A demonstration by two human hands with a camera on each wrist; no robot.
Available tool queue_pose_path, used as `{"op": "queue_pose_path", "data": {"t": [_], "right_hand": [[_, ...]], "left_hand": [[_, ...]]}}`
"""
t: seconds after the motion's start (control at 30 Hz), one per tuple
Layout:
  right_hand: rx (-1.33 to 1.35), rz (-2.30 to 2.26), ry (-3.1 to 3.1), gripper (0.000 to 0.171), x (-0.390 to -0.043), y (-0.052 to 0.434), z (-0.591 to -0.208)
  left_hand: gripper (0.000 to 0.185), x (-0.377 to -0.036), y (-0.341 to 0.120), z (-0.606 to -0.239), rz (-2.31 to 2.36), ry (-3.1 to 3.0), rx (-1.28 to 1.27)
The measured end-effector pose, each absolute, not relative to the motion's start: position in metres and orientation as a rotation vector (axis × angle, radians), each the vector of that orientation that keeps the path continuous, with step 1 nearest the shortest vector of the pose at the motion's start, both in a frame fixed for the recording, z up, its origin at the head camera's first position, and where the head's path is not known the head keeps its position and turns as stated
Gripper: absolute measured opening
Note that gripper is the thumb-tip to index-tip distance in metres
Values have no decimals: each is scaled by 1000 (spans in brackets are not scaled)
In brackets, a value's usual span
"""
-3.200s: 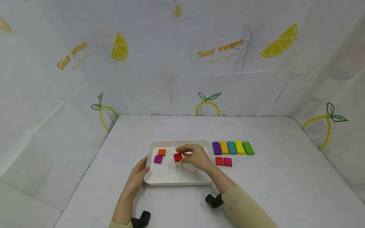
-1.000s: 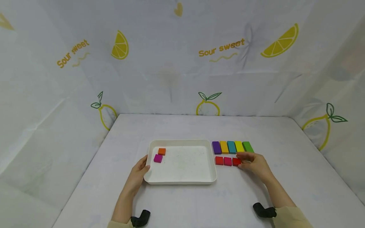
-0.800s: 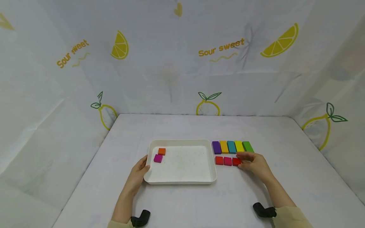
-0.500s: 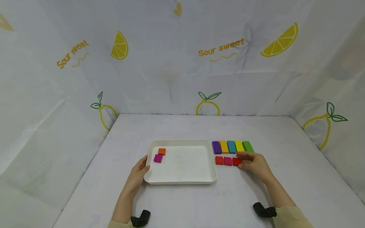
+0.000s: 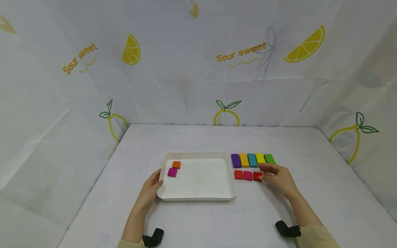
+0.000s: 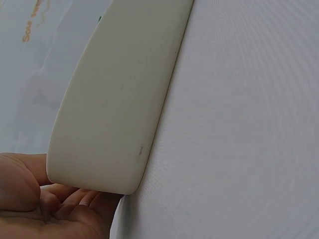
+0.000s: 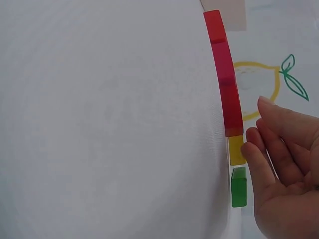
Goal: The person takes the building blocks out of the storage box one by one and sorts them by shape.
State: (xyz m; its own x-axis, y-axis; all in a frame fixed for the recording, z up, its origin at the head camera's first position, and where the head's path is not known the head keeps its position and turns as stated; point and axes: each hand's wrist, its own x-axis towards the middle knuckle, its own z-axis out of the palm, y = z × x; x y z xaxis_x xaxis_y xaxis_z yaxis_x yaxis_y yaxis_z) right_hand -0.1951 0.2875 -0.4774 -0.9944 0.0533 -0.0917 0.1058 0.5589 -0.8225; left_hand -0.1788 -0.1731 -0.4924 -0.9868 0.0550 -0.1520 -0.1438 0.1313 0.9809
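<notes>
My left hand [image 5: 148, 193] grips the left edge of a white tray [image 5: 204, 187], thumb over the rim; the left wrist view shows its fingers curled against the tray's outer wall [image 6: 99, 129]. Inside the tray lie an orange block [image 5: 176, 165] and a magenta block [image 5: 172, 172], near its left end. My right hand [image 5: 281, 179] hovers by the right end of a short row: an orange-red block [image 5: 238, 175], a pink block [image 5: 248, 176] and a red block [image 5: 256, 176]. Its thumb and fingers are spread, with nothing between them in the right wrist view.
Behind the short row stand a purple block [image 5: 236, 161], an amber block [image 5: 244, 160], a blue block [image 5: 252, 160], a yellow block [image 5: 260, 158] and a green block [image 5: 269, 158], right of the tray. A white cloth [image 5: 198, 86] hangs behind the table.
The right hand carried the red block from the tray to the right end of the short row. Just now its fingers have parted and lifted slightly off it. The left hand stays on the tray.
</notes>
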Motion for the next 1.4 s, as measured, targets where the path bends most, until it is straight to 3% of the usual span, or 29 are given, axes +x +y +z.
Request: {"op": "queue_pose_path", "data": {"t": [0.57, 1.07, 1.4], "right_hand": [[-245, -1745, 2557, 51, -211, 202, -431], [-355, -1752, 2418, 45, -229, 106, -432], [-367, -1728, 2444, 46, -236, 67, -438]], "left_hand": [[58, -180, -174, -494, 1962, 2250, -121], [57, -179, -173, -495, 1957, 2245, -113], [57, -179, -171, -494, 1964, 2246, -109]]}}
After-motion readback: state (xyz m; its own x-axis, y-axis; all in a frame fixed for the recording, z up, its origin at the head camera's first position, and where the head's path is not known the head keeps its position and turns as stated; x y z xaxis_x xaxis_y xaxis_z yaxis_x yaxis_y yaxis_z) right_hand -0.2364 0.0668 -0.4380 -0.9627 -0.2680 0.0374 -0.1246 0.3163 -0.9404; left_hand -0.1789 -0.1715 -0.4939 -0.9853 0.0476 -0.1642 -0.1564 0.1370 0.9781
